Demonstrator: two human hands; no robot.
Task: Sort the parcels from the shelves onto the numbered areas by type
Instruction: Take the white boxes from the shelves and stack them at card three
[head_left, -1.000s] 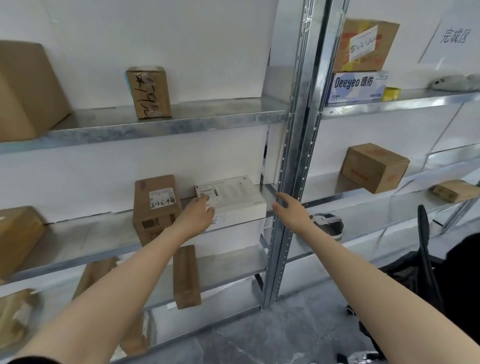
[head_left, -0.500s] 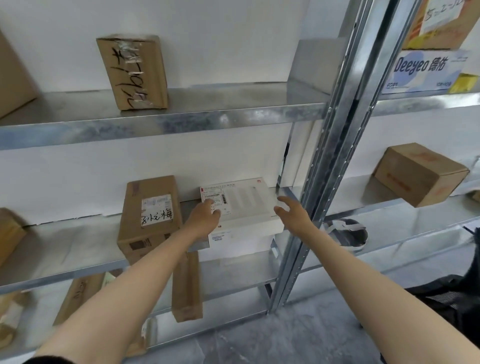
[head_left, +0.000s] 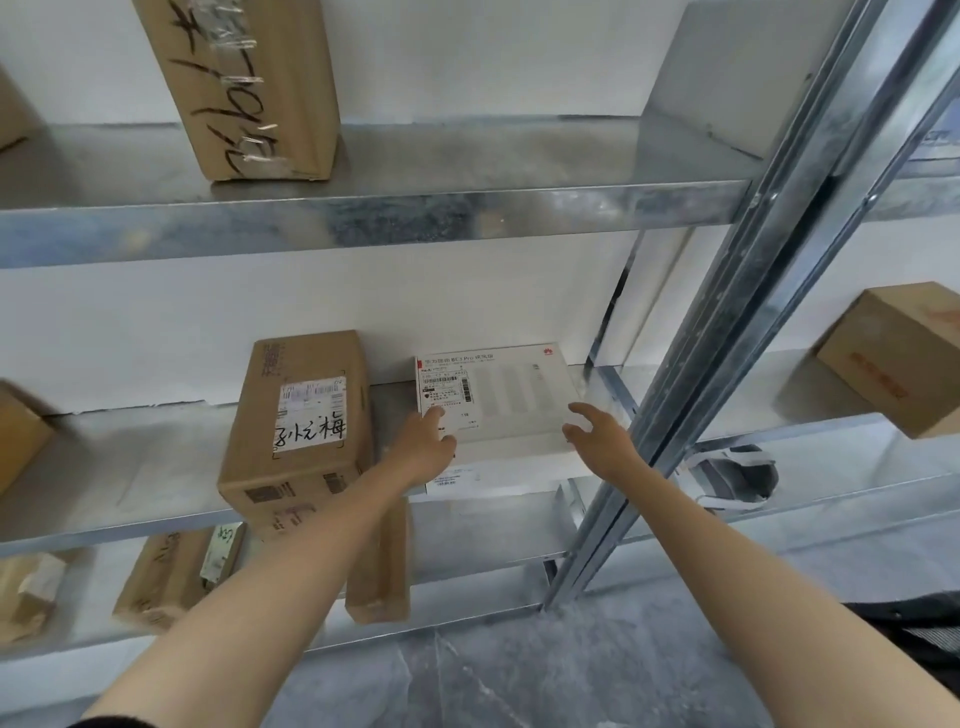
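A flat white box (head_left: 519, 400) with a printed barcode label lies on the middle shelf (head_left: 130, 483), beside the steel upright. My left hand (head_left: 426, 447) is at its front left corner, with a finger and the thumb lying on the box's top. My right hand (head_left: 597, 436) is at the front right corner, fingers spread and slightly bent, right at the box's edge. I cannot tell whether it touches the box. A brown carton (head_left: 301, 426) with a handwritten white label stands just left of the white box.
A tall taped brown carton (head_left: 244, 88) stands on the upper shelf. Another brown carton (head_left: 893, 358) sits in the right bay, past the steel upright (head_left: 727, 338). Brown parcels (head_left: 379, 561) lie on the lower shelf. A black and white object (head_left: 732, 473) lies low on the right.
The view has closed in on the shelf. Both hands have reached forward to the white box's front corners, and the right hand has moved left from the upright.
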